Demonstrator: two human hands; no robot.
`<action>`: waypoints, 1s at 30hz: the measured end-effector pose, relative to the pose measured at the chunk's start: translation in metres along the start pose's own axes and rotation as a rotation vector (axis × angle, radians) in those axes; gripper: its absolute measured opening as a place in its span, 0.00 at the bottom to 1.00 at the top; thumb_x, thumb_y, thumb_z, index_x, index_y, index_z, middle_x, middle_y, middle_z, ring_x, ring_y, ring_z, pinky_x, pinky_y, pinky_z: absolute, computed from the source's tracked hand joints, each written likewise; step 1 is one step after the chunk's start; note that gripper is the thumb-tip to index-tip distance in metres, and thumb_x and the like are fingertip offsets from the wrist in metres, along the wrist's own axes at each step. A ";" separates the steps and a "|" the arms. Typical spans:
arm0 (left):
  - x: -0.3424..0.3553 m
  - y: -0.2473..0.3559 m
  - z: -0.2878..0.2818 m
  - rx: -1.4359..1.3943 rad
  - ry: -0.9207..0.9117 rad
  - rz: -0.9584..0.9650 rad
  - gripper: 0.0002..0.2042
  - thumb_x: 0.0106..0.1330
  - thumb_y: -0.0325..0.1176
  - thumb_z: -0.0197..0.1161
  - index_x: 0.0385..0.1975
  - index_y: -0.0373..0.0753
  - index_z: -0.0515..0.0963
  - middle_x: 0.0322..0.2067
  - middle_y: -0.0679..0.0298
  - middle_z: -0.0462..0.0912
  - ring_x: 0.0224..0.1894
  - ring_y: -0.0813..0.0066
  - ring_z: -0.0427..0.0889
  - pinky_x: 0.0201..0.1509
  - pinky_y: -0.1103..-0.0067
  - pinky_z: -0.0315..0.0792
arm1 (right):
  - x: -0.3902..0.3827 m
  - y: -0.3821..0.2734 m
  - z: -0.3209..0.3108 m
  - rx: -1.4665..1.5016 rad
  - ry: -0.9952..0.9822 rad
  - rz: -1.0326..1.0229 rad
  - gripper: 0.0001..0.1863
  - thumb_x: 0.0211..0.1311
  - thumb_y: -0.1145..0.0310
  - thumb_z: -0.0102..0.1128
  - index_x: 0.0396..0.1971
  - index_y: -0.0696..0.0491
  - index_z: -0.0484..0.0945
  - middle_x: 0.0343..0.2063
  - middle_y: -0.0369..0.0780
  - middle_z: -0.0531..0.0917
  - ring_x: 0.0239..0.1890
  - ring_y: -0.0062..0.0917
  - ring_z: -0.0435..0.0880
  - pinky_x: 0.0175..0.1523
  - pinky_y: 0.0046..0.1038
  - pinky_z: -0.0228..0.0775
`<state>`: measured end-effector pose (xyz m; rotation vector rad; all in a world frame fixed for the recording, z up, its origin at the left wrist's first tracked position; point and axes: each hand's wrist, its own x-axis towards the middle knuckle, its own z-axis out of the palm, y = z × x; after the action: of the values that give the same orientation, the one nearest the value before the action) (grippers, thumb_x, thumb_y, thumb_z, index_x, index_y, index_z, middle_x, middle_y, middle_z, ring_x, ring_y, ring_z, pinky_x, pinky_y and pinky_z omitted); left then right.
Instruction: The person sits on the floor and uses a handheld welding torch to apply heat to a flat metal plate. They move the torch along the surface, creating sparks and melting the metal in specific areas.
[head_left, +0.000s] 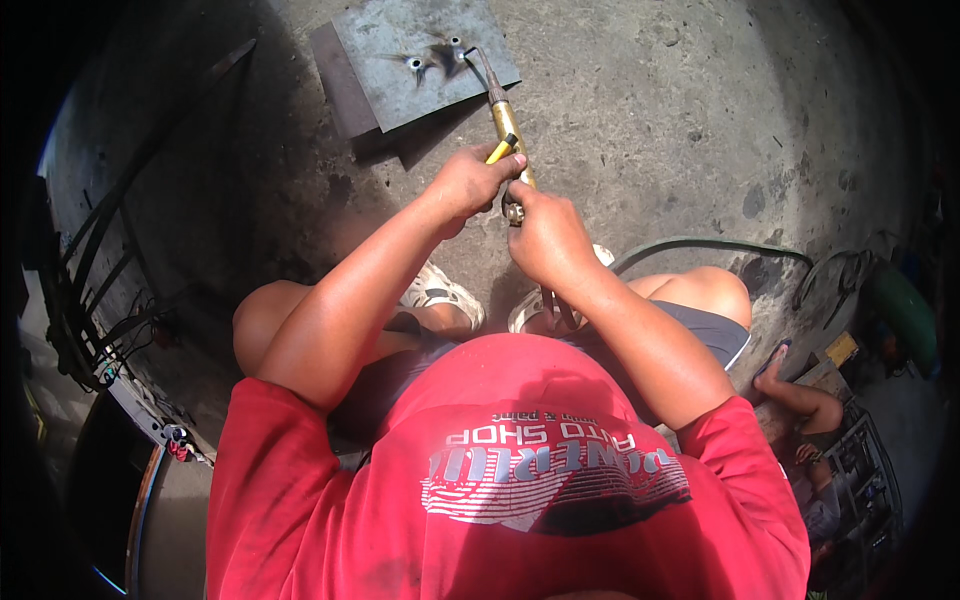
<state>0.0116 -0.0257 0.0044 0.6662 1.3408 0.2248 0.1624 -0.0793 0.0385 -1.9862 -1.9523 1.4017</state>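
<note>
My right hand (552,235) is closed around the rear of a brass gas torch (503,118) near its valve knob. My left hand (468,185) is closed too, a slim yellow stick with a black end (502,149) between thumb and fingers, right beside the torch body. The torch's thin bent tip reaches over a grey metal plate (395,95). Two bright holes with dark scorch marks around them show in the plate, and the tip is close to the right-hand one. I cannot tell whether it touches. No flame can be made out.
Under the plate lies a darker sheet (342,85) on the stained concrete floor (640,120). A hose (700,242) curves across the floor at right toward a green cylinder (900,312). Dark cables (100,225) hang at left. Another person's leg (805,400) shows at lower right.
</note>
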 end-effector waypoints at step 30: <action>-0.002 0.004 -0.003 0.018 -0.010 -0.042 0.14 0.76 0.44 0.66 0.46 0.39 0.84 0.28 0.71 0.81 0.24 0.85 0.70 0.25 0.80 0.62 | -0.004 -0.005 -0.003 0.026 0.026 -0.019 0.23 0.61 0.64 0.69 0.54 0.58 0.82 0.37 0.59 0.87 0.42 0.56 0.87 0.50 0.50 0.79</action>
<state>0.0089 -0.0229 0.0082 0.6528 1.3471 0.1754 0.1608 -0.0794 0.0453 -1.9593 -1.9270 1.3830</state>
